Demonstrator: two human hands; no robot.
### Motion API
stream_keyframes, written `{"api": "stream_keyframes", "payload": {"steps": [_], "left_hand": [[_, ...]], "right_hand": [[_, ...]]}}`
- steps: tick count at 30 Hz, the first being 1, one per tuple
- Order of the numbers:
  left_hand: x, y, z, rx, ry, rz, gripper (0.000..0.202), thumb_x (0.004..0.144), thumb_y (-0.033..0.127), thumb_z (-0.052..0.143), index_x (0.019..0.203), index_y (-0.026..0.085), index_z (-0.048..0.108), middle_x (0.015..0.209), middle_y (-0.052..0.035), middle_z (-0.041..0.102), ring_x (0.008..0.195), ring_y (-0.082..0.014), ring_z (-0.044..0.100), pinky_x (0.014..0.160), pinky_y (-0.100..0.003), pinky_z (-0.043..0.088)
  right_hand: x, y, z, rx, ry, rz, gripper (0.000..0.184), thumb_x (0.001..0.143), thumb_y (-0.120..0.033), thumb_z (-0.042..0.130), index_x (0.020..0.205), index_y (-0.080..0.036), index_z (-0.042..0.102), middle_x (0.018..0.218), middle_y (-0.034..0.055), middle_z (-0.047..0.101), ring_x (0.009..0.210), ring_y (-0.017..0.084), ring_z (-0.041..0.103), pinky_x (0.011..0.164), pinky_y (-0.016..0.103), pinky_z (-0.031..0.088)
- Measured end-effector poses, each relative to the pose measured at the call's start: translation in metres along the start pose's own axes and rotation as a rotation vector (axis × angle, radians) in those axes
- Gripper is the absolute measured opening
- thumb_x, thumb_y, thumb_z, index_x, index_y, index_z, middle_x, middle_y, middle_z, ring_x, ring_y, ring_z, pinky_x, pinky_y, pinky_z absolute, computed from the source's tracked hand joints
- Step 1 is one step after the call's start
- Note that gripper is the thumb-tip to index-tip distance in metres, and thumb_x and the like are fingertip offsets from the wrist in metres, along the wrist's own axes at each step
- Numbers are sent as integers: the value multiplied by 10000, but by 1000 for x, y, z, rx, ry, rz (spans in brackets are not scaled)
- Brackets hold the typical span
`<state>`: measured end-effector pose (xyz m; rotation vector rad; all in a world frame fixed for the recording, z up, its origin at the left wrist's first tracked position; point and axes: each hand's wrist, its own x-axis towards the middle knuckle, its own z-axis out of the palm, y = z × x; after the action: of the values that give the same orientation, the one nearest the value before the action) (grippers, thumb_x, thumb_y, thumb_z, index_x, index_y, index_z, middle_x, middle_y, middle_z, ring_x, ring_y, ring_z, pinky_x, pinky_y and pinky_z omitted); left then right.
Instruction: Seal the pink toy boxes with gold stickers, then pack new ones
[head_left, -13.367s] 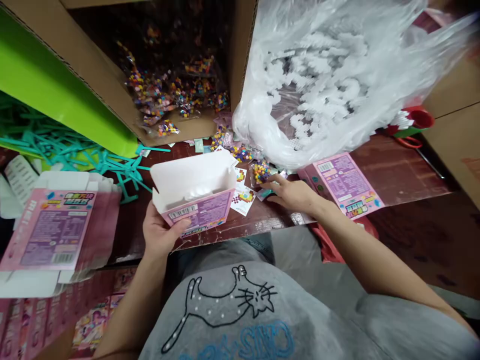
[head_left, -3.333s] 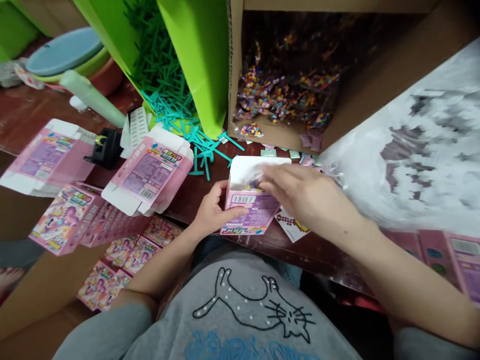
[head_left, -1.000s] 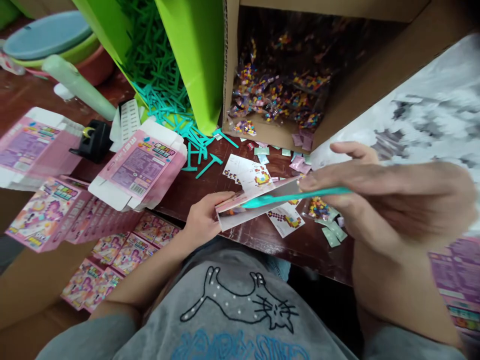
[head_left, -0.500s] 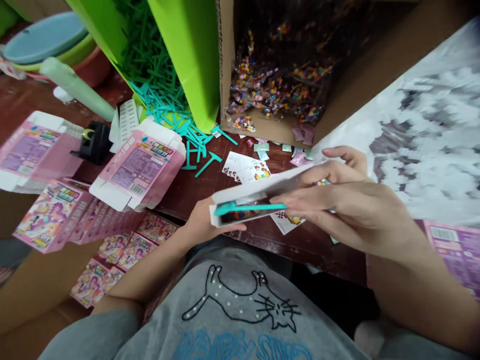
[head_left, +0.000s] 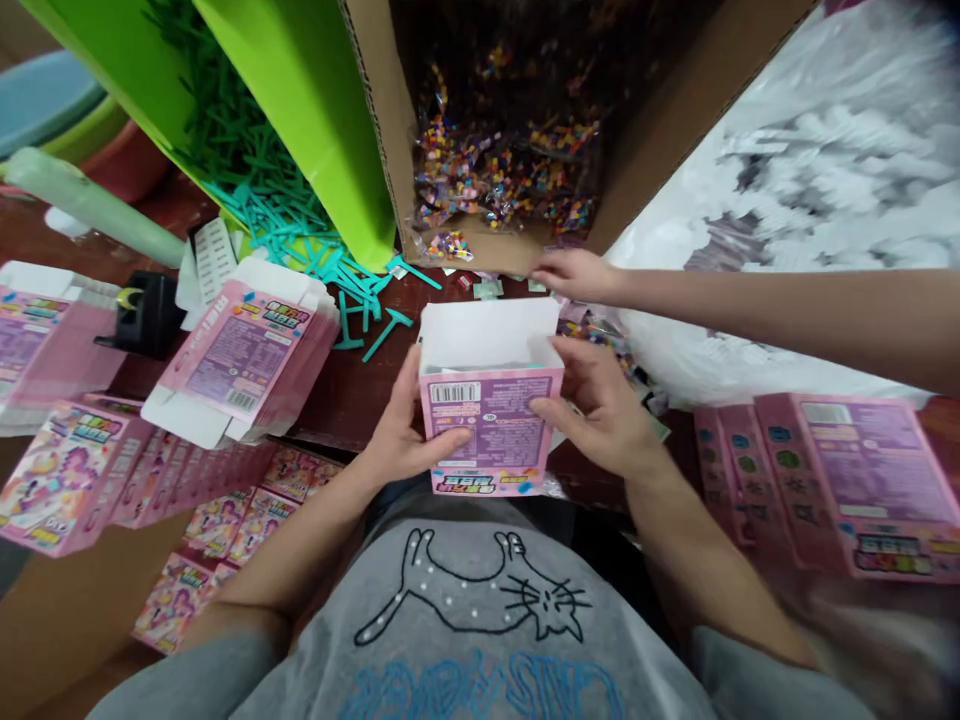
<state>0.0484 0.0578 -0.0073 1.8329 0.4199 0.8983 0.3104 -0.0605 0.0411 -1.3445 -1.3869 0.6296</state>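
Observation:
A pink and purple small carton (head_left: 487, 430) stands upright in front of my chest, its printing upside down and its white top flap (head_left: 491, 330) raised. My left hand (head_left: 412, 430) is closed round its left side, thumb across the front panel. On the other side my right hand (head_left: 600, 405) grips the right edge, thumb on the front and fingers behind. A thin strip of turquoise shows at the carton's mouth; the rest of the inside is hidden. Turquoise plastic hammer-shaped sticks (head_left: 360, 285) lie loose to the left, beyond my left hand.
Another person's hand (head_left: 574, 275) reaches in from the right to small packets by the large cardboard box (head_left: 390, 140). Flat pink cartons (head_left: 247, 350) and a tape dispenser (head_left: 146, 315) sit left. Filled cartons (head_left: 885, 470) stand right, below a plastic bag of white pieces (head_left: 832, 180).
The turquoise stick has left my right hand's fingers and gone down into the carton. The carton has tipped upright, and my right hand now holds its side. Another person's arm has come in.

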Motion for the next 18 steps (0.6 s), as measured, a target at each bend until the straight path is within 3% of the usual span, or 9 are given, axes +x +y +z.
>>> {"api": "stream_keyframes", "payload": {"steps": [2,4,6,9,12,14,16,18], "left_hand": [[-7,-5,1,-68,-50,-116,722,954,479,820,1537,340,416,1194,-56,716,922,-191,750,803,-299,649],[-13,-8,1,-100,-97,-228,466,978,487,788,1320,268,562,1015,-19,705,790,-157,705,719,-263,613],[-17,-9,2,-73,-77,-308,330,1043,518,687,1178,221,642,1073,-62,728,902,-189,725,814,-310,622],[-16,-12,9,-59,87,-343,329,1060,519,662,1164,207,683,1303,-121,725,1217,-252,702,1060,-400,581],[-14,-19,19,-193,197,-386,614,989,515,774,1490,276,511,1289,-103,738,1169,-234,728,986,-378,615],[-13,-24,21,-250,188,-420,778,967,518,800,1602,304,405,1288,-96,737,1128,-222,738,939,-359,626],[-11,-25,17,-235,143,-441,643,978,505,793,1525,276,546,1274,-93,742,1139,-219,732,977,-363,615],[-8,-21,10,-197,74,-429,413,987,496,787,1300,232,729,1248,-99,753,1167,-234,726,1030,-387,598]], "right_hand": [[-26,22,14,108,-18,167,476,993,-408,779,1435,-337,618,1322,64,698,1120,225,741,933,382,655],[-48,35,21,121,-50,225,383,995,-406,776,1357,-333,678,1255,52,723,1085,213,744,900,359,653],[-59,40,24,86,-26,213,323,1004,-406,760,1316,-332,717,1245,55,728,1119,218,734,936,378,642],[-63,44,28,-2,102,137,255,1009,-400,744,1249,-315,762,1318,80,715,1271,253,691,1102,458,587],[-59,48,35,-4,200,127,344,1022,-408,716,1353,-312,714,1401,98,696,1330,267,671,1160,498,559],[-56,50,37,12,214,134,421,1025,-395,715,1437,-320,662,1406,95,699,1284,254,694,1129,482,577],[-53,51,34,16,176,112,326,1022,-357,726,1346,-317,712,1311,75,736,1215,235,715,1099,453,582],[-49,49,27,41,105,76,129,1006,-331,751,1130,-298,766,1175,51,762,1157,220,727,1076,425,577]]}}
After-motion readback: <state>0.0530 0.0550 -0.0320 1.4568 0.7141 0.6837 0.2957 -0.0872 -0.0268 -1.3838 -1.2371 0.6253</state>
